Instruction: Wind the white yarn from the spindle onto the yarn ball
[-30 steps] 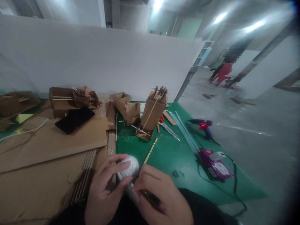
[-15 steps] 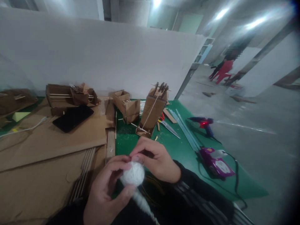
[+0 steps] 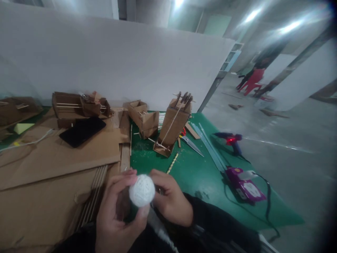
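Observation:
My left hand holds a ball of white yarn, thumb below it and fingers along its upper left side. My right hand is closed at the ball's right side, its fingertips bent in and partly hidden. Whatever is pinched between them does not show. Below the ball, a twisted white strand of yarn hangs in front of my dark clothing.
Cardboard models stand at the back beside scissors. To the right lie clear glue sticks, a glue gun and a purple power strip. A black phone rests on cardboard sheets at left. A person is far off.
My right hand has gone from the top of the ball down to its right side. The ball has shifted slightly left and a patterned stick on the mat has come into view.

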A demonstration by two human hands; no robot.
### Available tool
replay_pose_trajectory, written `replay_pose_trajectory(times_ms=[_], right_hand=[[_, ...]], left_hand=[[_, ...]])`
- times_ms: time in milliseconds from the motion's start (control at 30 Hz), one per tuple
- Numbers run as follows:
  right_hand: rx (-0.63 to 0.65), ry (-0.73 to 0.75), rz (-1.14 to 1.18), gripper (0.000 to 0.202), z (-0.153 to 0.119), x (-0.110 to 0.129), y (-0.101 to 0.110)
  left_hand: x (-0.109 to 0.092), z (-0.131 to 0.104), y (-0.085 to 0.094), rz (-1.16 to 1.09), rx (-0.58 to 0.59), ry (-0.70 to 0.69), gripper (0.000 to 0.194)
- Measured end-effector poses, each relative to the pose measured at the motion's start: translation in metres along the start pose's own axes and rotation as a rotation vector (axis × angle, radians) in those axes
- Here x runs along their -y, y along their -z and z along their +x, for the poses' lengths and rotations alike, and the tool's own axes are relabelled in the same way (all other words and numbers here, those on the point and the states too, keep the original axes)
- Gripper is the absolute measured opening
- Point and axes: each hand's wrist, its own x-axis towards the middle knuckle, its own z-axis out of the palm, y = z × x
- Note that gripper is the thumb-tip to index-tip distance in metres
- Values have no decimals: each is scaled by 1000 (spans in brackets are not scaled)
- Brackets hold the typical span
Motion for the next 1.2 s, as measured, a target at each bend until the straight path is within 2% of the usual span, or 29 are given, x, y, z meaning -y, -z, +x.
replay_pose_trajectory(times_ms=[100,200,300,533,733,867,1033,1100,1200], right_hand=[[82,34,-106,19,-15,11,-2],[123,111,-174,12,-27,26,4],[151,201,-232,14,-29,41,17],[211,321,-335,13,-7,54,45],[163,366,-211,17,20,43,52],[45,244,-98,20,25,23,43],[-8,90,41,28,15,4,15],[-23,65,44,30,8,2,5],[-8,40,-10,32,-1,4,-4]], left_hand=[[0,2,0,-67,-36,55,47],[2,2,5,-18,39,43,43],[4,0,9,25,115,18,43],[2,3,11,-131,285,100,43],[6,-5,18,-150,304,146,46],[7,-12,19,-128,314,123,57],[4,-8,6,-97,123,-53,36],[5,-7,3,-34,63,-94,35],[8,-9,4,12,70,-76,42]])
